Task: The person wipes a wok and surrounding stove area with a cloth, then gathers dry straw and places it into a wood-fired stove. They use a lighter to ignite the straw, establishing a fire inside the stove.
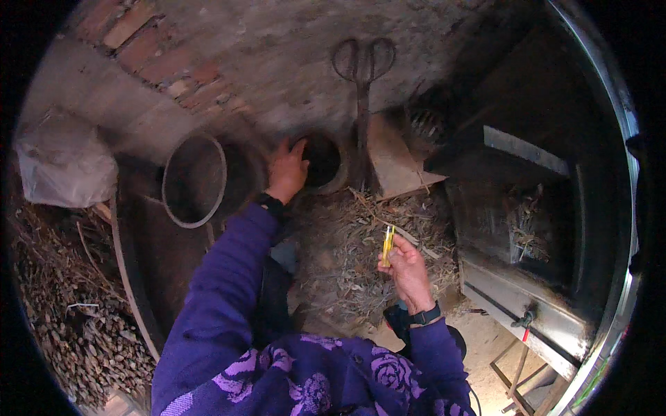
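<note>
My left hand (287, 171) is reaching forward with its fingers apart, at the left side of a dark round opening (323, 160) low by the wall. I cannot tell whether the fingertips touch its rim. Between the thumb and fingers of my right hand (408, 270) is a yellow lighter (388, 247), held upright with its metal end up; no flame shows. Below the lighter, dry leaves and twigs (359, 275) litter the floor. A pair of long iron tongs (362, 99) leans on the wall right of the opening, next to a piece of cardboard (393, 161).
A round hoop-like rim (225, 171) stands left of my left forearm. Farther left are a pale plastic bag (67, 166) and a heap of dry plant matter (78, 322). To the right, a light ledge (520, 294) carries a tap with a red handle (526, 322).
</note>
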Tool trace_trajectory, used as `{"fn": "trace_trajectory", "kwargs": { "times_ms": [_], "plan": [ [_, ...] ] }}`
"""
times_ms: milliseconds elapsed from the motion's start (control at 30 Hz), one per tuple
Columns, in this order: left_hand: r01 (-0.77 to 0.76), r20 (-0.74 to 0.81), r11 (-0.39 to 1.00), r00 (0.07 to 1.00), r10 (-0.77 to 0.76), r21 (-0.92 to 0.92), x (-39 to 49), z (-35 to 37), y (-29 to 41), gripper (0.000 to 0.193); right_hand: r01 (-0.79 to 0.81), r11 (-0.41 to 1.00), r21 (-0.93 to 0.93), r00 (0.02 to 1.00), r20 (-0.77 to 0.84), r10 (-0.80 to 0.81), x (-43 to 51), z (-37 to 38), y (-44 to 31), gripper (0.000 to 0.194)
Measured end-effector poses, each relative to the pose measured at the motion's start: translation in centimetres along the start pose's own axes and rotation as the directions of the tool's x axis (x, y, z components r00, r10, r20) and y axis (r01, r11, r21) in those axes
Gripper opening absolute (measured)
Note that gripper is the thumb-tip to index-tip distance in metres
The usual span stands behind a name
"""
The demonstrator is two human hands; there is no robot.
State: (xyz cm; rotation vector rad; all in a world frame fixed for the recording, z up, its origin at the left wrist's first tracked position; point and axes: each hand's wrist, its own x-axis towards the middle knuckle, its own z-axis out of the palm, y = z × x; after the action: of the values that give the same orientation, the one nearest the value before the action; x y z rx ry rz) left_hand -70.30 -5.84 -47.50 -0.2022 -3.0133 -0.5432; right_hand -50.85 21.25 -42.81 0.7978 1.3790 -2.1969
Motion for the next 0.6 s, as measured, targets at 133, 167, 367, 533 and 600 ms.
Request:
{"fn": "trace_trajectory", "kwargs": {
  "times_ms": [133,167,367,533,600],
  "plan": [
    [0.033,0.08,0.999,0.996,-0.034,0.014,1.5,2.2,-1.3,0.033,-0.029,0.998,0.047,1.0,-0.008,0.029,0.9,-1.3,-0.2,0.046],
    [0.037,0.111,0.998,0.993,-0.041,0.042,1.9,2.4,-1.5,0.027,-0.046,0.998,0.044,0.999,-0.025,0.047,1.1,-1.5,-0.3,0.045],
    [0.087,0.147,0.958,0.981,-0.131,0.273,2.8,1.5,-1.2,0.014,-0.026,0.999,-0.027,0.999,-0.023,0.025,1.0,-1.5,-1.4,0.043],
    [0.069,0.102,0.939,0.989,-0.109,0.336,2.9,-2.1,-0.2,0.015,-0.002,0.998,-0.057,0.999,-0.035,0.0,0.4,-1.4,-1.4,0.043],
    [0.069,0.176,0.926,0.974,-0.143,0.371,3.3,-4.3,-0.4,0.015,0.025,0.997,-0.068,1.0,-0.003,-0.025,0.0,-1.4,-1.3,0.043]
  ]
}}
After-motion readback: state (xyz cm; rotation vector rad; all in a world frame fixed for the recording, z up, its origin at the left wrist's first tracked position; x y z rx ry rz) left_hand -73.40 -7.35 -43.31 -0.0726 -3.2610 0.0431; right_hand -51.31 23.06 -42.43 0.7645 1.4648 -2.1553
